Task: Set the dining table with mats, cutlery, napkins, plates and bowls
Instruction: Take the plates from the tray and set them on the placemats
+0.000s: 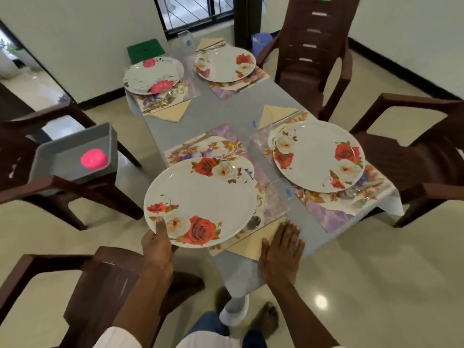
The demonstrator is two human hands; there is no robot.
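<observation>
Head view: our left hand (157, 243) grips the plate (200, 199) by its near rim. The plate lies beyond the fingers, overhanging the left edge of the near mat (221, 144), so we'd shift it right. Our right hand (281, 249) rests flat, fingers straight, on the napkin (251, 243).

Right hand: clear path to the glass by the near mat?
Likely yes: the right hand lies flat on the napkin, holding nothing, and the glass stands just beyond it with nothing between.

Single head view looks steeply down, close above the table (221, 104) and both hands
</observation>
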